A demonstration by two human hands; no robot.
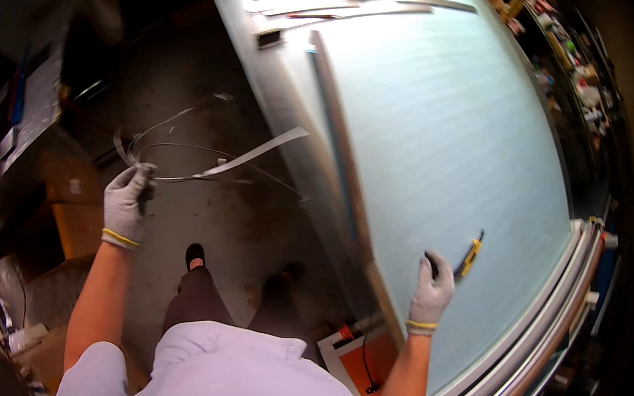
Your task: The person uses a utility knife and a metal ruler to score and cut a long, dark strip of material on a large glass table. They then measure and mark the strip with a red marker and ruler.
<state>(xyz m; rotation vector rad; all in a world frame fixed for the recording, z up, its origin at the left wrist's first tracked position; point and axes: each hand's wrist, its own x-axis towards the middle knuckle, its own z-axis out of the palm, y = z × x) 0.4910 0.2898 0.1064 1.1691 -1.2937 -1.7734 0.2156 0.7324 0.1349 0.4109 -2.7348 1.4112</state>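
My left hand (126,202), in a pale knit glove with a yellow cuff, is closed on a bundle of thin, pale strips (263,149). Out over the floor the strips loop and fan, one flat end reaching toward the table edge. My right hand (432,291), gloved the same way, hovers at the near side of the pale blue-green tabletop (457,137). Its fingers curve loosely apart, with nothing visible in them. Just right of that hand lies a yellow and black utility knife (471,255).
A long brown strip (338,136) runs along the table's left side. Tools and flat pieces crowd its far end. Rolls of material (531,353) line the right edge. Cardboard boxes (66,202) stand at left, a cluttered shelf (575,64) at far right. An orange panel (364,373) leans below the table.
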